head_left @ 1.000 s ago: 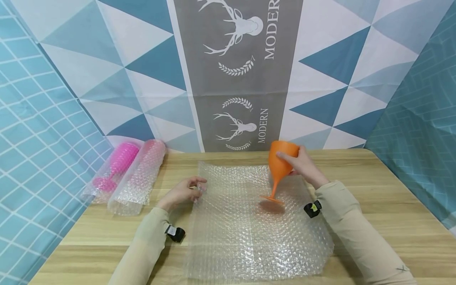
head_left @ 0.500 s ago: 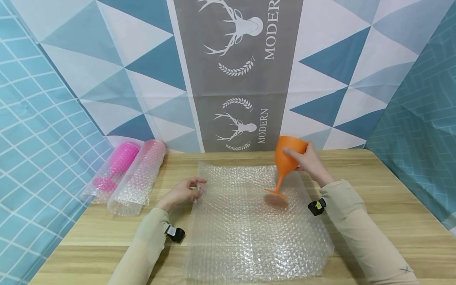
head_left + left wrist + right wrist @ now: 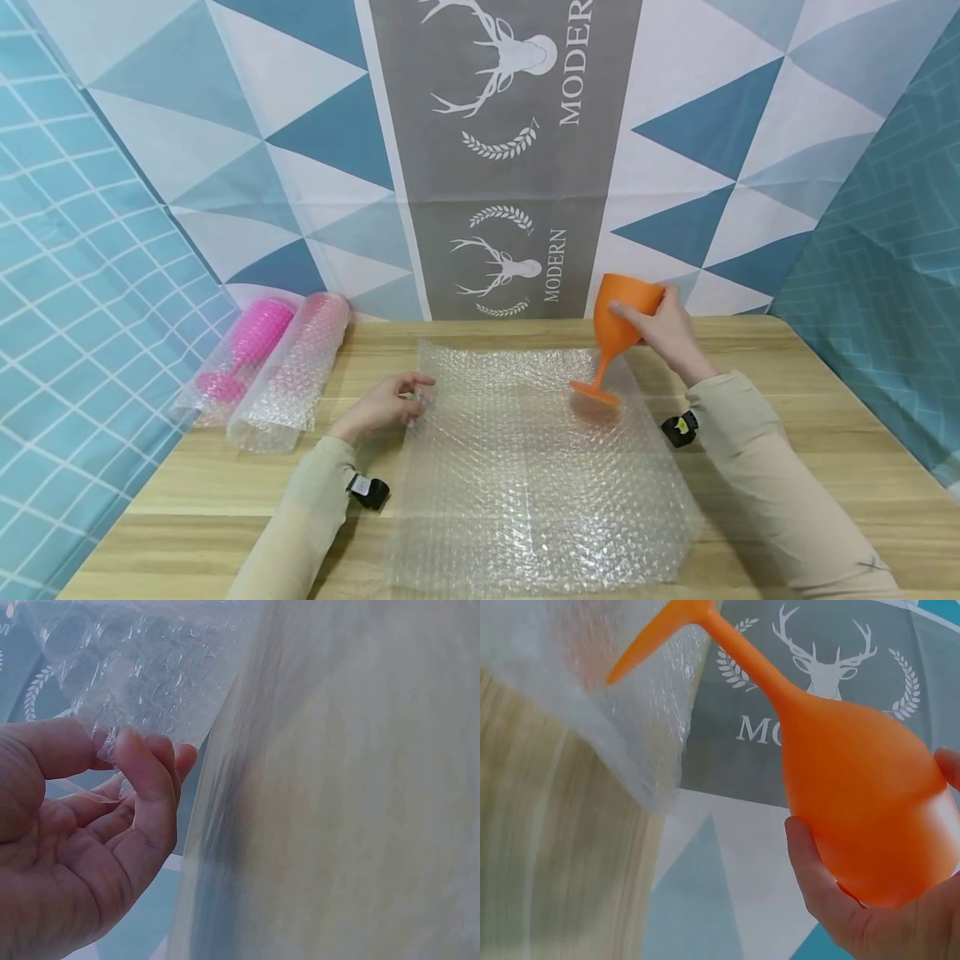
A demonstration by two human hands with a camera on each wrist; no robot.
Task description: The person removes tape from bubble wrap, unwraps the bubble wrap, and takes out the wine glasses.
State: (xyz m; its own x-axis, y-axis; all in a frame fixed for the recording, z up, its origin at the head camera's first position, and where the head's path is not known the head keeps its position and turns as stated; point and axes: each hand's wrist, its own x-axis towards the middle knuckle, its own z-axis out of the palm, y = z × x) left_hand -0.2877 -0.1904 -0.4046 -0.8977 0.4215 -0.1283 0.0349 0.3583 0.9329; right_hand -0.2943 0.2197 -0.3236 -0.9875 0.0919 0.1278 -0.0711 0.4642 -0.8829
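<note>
An orange goblet (image 3: 622,312) is held by its bowl in my right hand (image 3: 670,329), tilted, its foot hanging low over the bubble wrap (image 3: 517,467). In the right wrist view, thumb and fingers wrap the bowl of the orange goblet (image 3: 862,787), and the stem points up and left. At the sheet's left edge, my left hand (image 3: 382,407) pinches the bubble wrap. The left wrist view shows that left hand (image 3: 97,840) with a crumpled edge of the bubble wrap (image 3: 142,667) between thumb and fingers.
On the far left of the wooden table (image 3: 787,417) lie two rolled bundles of bubble wrap. One holds a pink goblet (image 3: 251,342); the other roll (image 3: 296,375) shows pink at its far end. A patterned backdrop (image 3: 502,167) stands behind the table's back edge.
My right hand has moved right and slightly farther back, carrying the orange goblet toward the far right corner of the sheet. The left hand has stayed at the sheet's left edge.
</note>
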